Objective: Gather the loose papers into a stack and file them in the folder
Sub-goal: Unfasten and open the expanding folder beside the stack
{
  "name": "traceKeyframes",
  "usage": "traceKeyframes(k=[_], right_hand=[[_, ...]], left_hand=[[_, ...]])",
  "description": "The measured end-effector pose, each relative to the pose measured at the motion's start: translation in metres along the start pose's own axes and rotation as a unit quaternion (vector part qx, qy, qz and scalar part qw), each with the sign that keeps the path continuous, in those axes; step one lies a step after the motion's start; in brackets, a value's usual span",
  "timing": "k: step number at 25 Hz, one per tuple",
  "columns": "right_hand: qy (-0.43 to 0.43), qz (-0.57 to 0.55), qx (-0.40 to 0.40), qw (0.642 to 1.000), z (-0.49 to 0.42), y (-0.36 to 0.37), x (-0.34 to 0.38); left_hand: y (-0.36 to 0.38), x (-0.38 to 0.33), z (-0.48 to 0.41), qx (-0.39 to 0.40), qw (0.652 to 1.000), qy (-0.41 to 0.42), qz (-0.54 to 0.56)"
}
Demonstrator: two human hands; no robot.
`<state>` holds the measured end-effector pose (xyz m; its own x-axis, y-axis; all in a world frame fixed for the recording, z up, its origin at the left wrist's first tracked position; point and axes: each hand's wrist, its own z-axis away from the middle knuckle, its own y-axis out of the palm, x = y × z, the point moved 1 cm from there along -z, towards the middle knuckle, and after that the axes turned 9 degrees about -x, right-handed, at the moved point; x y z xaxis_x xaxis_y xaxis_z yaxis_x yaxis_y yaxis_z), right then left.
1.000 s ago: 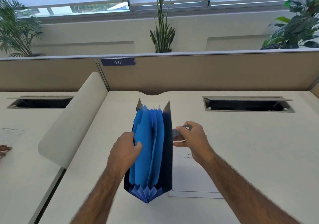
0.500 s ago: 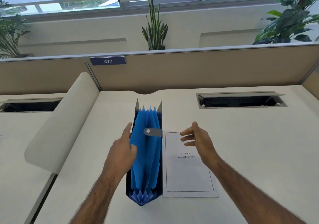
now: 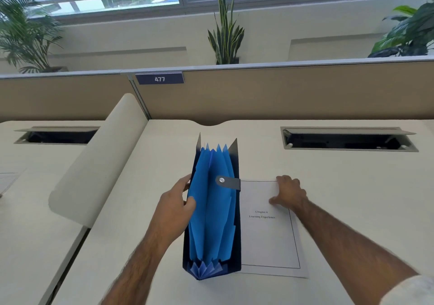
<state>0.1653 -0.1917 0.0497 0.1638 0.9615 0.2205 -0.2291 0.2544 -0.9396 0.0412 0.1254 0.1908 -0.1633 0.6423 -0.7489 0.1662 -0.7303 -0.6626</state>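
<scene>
While our left hand [image 3: 173, 207] grips the folder [image 3: 212, 213] standing open, our right hand [image 3: 290, 193] rests flat, ungripped, on the papers [image 3: 270, 239] just right of it; stacked, filing left.

Desk [image 3: 352, 199]: pale cream top, running near to far.
Cable hatch [image 3: 347, 139]: open dark slot, far right of the desk.
Second hatch [image 3: 56, 135]: far left, on the neighbouring desk.
Curved divider [image 3: 98, 164]: cream, rising between the two desks.
Partition [image 3: 305, 91]: tan, along the far edge.
Number plate [image 3: 160, 79]: navy, reads 477.
Plants: snake plant [image 3: 225, 30] centre, palm [image 3: 25, 30] left, leafy one [image 3: 408, 27] right.
</scene>
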Motion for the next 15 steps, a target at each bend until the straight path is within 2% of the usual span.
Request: traceKeyframes(k=[4,7,10,12,15], right_hand=[[0.02,-0.018,-0.031,0.999,-0.001,0.004,0.005],[0.035,-0.104,-0.065,0.992,0.006,0.013,0.001],[0.12,-0.245,-0.106,0.956,0.022,0.023,-0.011],[0.149,-0.301,-0.111,0.936,0.033,0.024,-0.019],[0.111,-0.299,-0.134,0.938,0.05,0.003,-0.023]], left_hand=[[-0.003,0.005,-0.001,-0.005,1.0,-0.008,0.011],[-0.003,0.006,-0.002,-0.009,1.0,-0.011,0.008],[-0.003,0.006,-0.002,-0.009,1.0,-0.013,0.013],[-0.004,0.007,-0.003,-0.008,1.0,-0.016,0.017],[-0.005,0.008,-0.003,-0.009,1.0,-0.022,0.02]])
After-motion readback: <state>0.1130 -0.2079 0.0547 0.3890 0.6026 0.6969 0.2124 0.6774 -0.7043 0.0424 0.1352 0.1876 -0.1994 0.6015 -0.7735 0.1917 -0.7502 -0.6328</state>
